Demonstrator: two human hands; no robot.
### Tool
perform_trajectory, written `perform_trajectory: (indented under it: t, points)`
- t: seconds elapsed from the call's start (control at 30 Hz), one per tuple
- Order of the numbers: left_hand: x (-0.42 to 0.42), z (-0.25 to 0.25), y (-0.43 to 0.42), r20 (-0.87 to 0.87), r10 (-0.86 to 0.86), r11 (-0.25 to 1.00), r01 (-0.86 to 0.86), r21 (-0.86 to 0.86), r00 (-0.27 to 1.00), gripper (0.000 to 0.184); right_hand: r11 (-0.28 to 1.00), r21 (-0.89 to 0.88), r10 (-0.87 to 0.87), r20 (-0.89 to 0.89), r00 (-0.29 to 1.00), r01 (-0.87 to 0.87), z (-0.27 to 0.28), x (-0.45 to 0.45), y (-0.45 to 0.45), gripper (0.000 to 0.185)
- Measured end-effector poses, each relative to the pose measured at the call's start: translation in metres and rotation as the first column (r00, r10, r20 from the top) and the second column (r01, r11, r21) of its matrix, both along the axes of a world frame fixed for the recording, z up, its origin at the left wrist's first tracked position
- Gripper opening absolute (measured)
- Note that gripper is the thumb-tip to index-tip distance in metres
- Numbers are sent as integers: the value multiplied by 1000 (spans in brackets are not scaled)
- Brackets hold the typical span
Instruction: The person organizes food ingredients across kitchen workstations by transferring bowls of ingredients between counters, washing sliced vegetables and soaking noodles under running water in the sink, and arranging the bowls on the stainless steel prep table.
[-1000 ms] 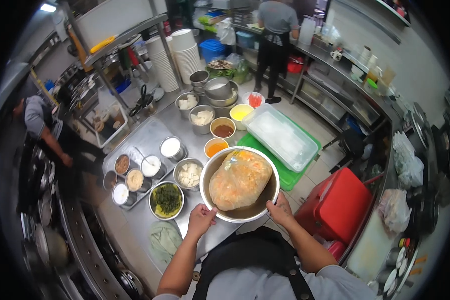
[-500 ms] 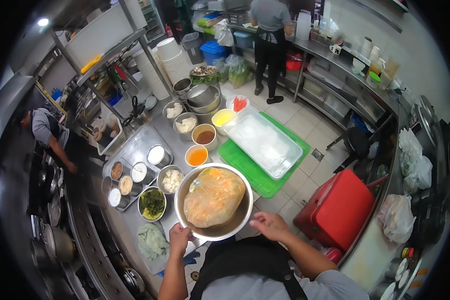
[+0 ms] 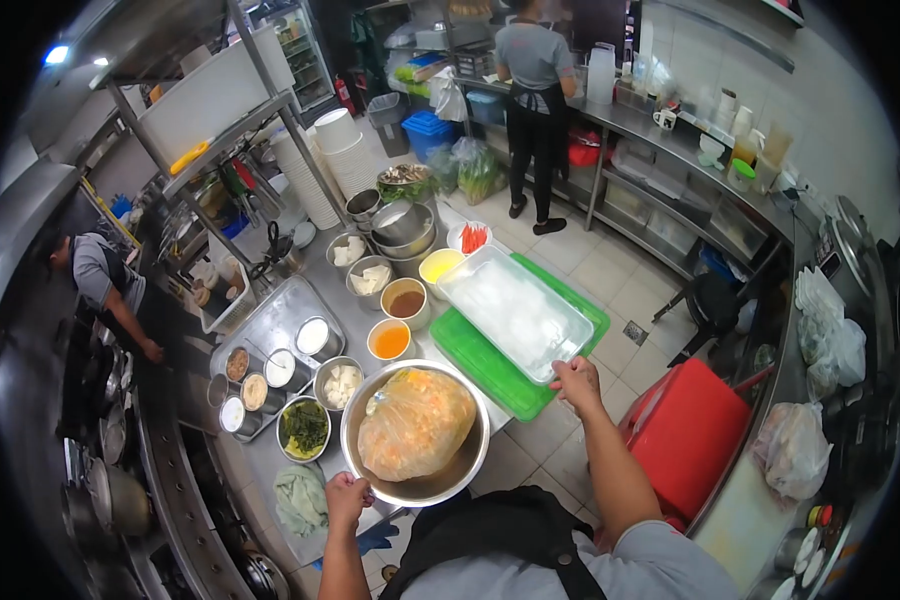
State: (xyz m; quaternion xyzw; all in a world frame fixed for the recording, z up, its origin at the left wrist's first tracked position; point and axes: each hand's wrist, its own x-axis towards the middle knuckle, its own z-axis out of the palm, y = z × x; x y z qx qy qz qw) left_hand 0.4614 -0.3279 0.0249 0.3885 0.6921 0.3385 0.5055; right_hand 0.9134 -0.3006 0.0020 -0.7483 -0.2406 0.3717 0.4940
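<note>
A large metal bowl (image 3: 478, 452) stands at the table's near edge, holding a clear plastic bag (image 3: 417, 425) filled with orange and pale food. My left hand (image 3: 348, 497) is closed on the bowl's left rim. My right arm reaches forward, and my right hand (image 3: 577, 385) has its fingers closed at the near right corner of a translucent plastic container (image 3: 515, 305). The container lies on a green cutting board (image 3: 470, 352). Left of the bowl are a bowl of dark leafy greens (image 3: 303, 428) and a bowl of white chunks (image 3: 340, 384).
Tubs of orange powder (image 3: 389, 340), brown powder (image 3: 406, 304) and yellow contents (image 3: 438, 265) line the table. A grey-green cloth (image 3: 301, 498) lies near left. A red cooler box (image 3: 680, 440) stands right. Co-workers stand at the back (image 3: 535, 110) and left (image 3: 105, 285).
My right hand has left the space beside the bowl and moved forward to the container's corner. My left hand stays at the bowl's rim. The view has shifted slightly.
</note>
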Motion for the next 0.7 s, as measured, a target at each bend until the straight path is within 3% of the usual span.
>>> perform_trajectory:
  t: [0.13, 0.27, 0.37, 0.43, 0.47, 0.53, 0.7]
  points:
    - [-6, -10, 3, -5, 11, 999, -11, 32, 1000, 13, 998, 2, -58, 23, 998, 58, -3, 2, -7, 20]
    - [-11, -12, 7, -16, 15, 998, -14, 59, 1000, 12, 990, -67, -125, 6, 992, 125, 12, 5, -26, 20]
    - [-8, 0, 11, -35, -2, 1000, 3, 29, 999, 14, 987, -23, -162, -14, 987, 162, 4, 6, -43, 21]
    - [-11, 5, 13, -88, -34, 999, 35, 7, 996, 15, 983, 4, -182, -169, 969, 185, -5, 5, -52, 22]
    - [-15, 3, 15, -87, -42, 999, 42, 1, 995, 15, 981, -2, -190, -167, 967, 192, -10, 5, -54, 22]
    - [-20, 1, 19, -169, -124, 992, 123, -17, 978, 17, 979, 29, -169, -454, 875, 204, -12, 3, -59, 26]
    - [-23, 10, 30, -178, -171, 985, 174, 3, 969, 20, 970, 117, -112, -563, 819, 213, -5, -12, -61, 34]
